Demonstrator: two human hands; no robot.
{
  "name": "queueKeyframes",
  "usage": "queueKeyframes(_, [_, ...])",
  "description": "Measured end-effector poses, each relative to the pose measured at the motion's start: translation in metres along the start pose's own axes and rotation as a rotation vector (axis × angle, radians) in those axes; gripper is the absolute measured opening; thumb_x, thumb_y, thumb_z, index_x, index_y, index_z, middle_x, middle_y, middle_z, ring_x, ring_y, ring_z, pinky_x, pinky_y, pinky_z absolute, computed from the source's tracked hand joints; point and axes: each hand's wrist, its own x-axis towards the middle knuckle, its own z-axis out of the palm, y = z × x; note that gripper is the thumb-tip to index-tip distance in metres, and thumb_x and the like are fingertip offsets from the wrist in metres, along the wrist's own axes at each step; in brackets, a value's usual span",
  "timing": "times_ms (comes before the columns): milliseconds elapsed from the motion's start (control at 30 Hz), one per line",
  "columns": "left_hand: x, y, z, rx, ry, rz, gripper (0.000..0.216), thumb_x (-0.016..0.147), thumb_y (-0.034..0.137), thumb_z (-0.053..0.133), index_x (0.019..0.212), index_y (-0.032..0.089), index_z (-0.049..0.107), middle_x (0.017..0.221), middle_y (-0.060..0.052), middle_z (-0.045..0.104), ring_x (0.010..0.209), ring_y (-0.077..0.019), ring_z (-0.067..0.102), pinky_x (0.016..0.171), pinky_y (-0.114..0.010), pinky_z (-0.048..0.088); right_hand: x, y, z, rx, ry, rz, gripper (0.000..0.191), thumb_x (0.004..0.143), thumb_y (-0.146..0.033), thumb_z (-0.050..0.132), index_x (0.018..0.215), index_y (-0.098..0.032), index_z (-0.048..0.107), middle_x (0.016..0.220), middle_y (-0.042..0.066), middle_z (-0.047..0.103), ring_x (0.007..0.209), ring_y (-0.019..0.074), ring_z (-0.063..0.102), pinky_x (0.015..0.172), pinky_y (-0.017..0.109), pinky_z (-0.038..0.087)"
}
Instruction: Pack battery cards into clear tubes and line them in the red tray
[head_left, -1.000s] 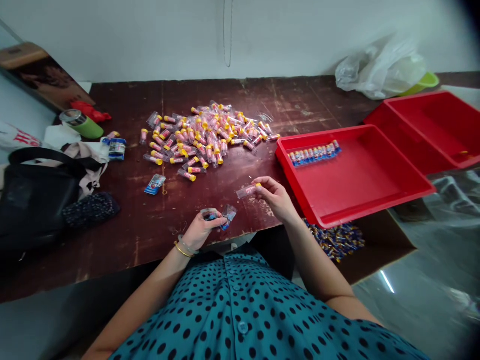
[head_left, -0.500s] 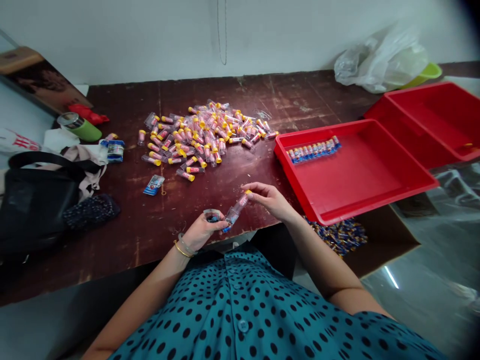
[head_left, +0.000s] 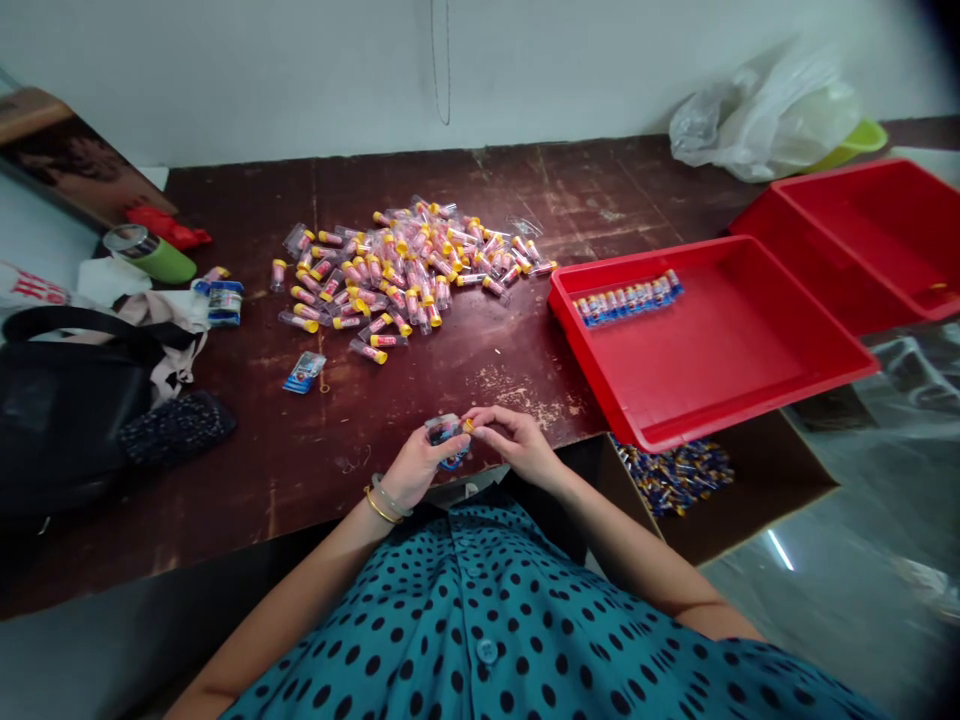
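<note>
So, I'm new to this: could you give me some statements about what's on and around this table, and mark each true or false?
1. The left hand holds clear-and-blue wrappers. True.
2. The right hand is inside a red tray. False: it is next to the left hand, with its fingertips at a yellow cap.
3. A row of blue-labelled tubes lies in the nearer red tray. True.
4. The pile of yellow-capped tubes sits in a cardboard box. False: it lies loose on the table.
5. The bracelets are on the right wrist. False: they are on the left wrist.
</note>
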Motion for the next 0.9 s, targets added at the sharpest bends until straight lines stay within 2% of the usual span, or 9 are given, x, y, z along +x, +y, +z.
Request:
queueKeyframes(100, [0.003, -0.002, 0.0, 0.062, 0.06, 0.089, 0.033, 0.066, 0.033, 0.084, 0.091, 0.016, 0.07, 0.086, 0.0, 0.068, 0.08, -0.0142, 0.06, 0.077, -0.025, 0.046, -0.006, 0.005, 0.007, -0.075, 0.041, -0.052, 0.016, 0.089, -0.034, 0.064, 0.099, -0.022, 0.067, 0.118, 0.006, 0.065, 0.115, 0.0197, 0.059, 0.104, 0.037, 0.043])
queueKeyframes(200, [0.005, -0.004, -0.001, 0.042, 0.099, 0.111, 0.035, 0.065, 0.031, 0.085, 0.094, 0.017, 0.072, 0.093, -0.001, 0.071, 0.087, -0.0161, 0.061, 0.085, -0.028, 0.046, -0.006, 0.005, 0.009, -0.169, 0.092, -0.113, 0.014, 0.088, -0.031, 0.065, 0.1, -0.024, 0.069, 0.117, 0.005, 0.066, 0.117, 0.0196, 0.057, 0.106, 0.038, 0.042])
queueKeyframes(567, [0.004, -0.005, 0.002, -0.207, 0.095, 0.045, 0.034, 0.06, 0.026, 0.088, 0.088, 0.018, 0.071, 0.086, 0.002, 0.071, 0.08, -0.0111, 0.062, 0.078, -0.022, 0.048, 0.002, -0.002, 0.006, -0.285, 0.06, -0.192, 0.01, 0.089, -0.028, 0.064, 0.094, -0.024, 0.071, 0.112, 0.005, 0.069, 0.108, 0.0189, 0.061, 0.101, 0.039, 0.044])
queueKeyframes(767, [0.007, -0.004, 0.006, -0.334, 0.093, -0.081, 0.039, 0.055, 0.025, 0.091, 0.087, 0.019, 0.07, 0.085, 0.003, 0.07, 0.078, -0.0098, 0.063, 0.077, -0.021, 0.05, 0.005, -0.001, 0.005, -0.194, 0.053, -0.099, 0.011, 0.088, -0.03, 0.065, 0.093, -0.023, 0.071, 0.116, 0.006, 0.067, 0.111, 0.0199, 0.06, 0.103, 0.039, 0.042])
queueKeyframes(900, [0.01, -0.001, 0.011, -0.345, 0.103, -0.102, 0.039, 0.059, 0.035, 0.089, 0.089, 0.019, 0.071, 0.086, 0.0, 0.07, 0.075, -0.0116, 0.063, 0.072, -0.022, 0.051, 0.002, -0.006, 0.007, 0.052, 0.063, 0.016, 0.017, 0.084, -0.037, 0.068, 0.088, -0.021, 0.068, 0.12, 0.006, 0.064, 0.111, 0.0209, 0.061, 0.1, 0.037, 0.046])
